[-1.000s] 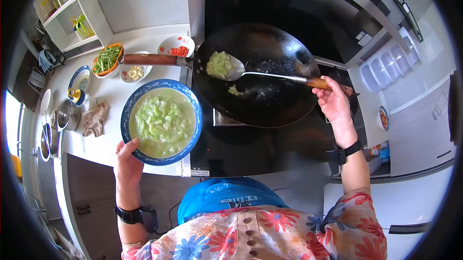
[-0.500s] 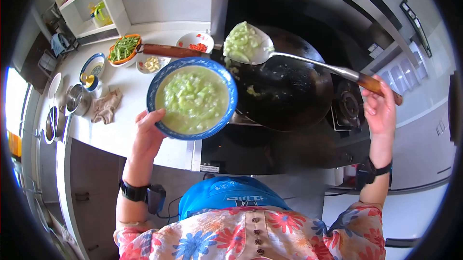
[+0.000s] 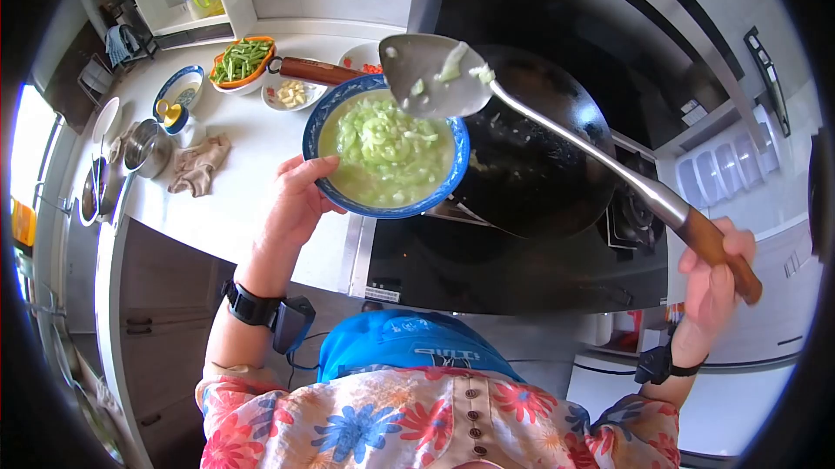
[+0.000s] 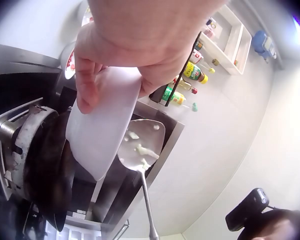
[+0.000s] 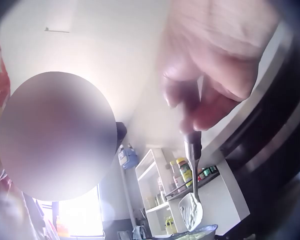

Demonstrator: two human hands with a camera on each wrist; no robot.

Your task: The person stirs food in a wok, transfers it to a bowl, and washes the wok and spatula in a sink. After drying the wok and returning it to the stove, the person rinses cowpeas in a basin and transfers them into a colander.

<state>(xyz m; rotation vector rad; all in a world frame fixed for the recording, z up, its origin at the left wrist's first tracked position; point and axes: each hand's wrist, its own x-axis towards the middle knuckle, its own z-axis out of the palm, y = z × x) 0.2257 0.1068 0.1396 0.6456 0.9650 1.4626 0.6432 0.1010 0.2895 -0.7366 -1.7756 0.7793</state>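
- Left hand: fingers grip the blue-rimmed bowl by its edge.
- Right hand: fingers curl round the wok spatula.
- Blade overhangs bowl's rim, apart from wok.

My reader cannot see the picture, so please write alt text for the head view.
A person's left hand holds a blue-rimmed bowl of chopped green vegetables in liquid; the right hand grips a wok spatula, its blade appearing over the bowl's far rim. A dark wok sits to the right.

Head view downward from above; close wrist views, left toward bowl, right along spatula common to all.
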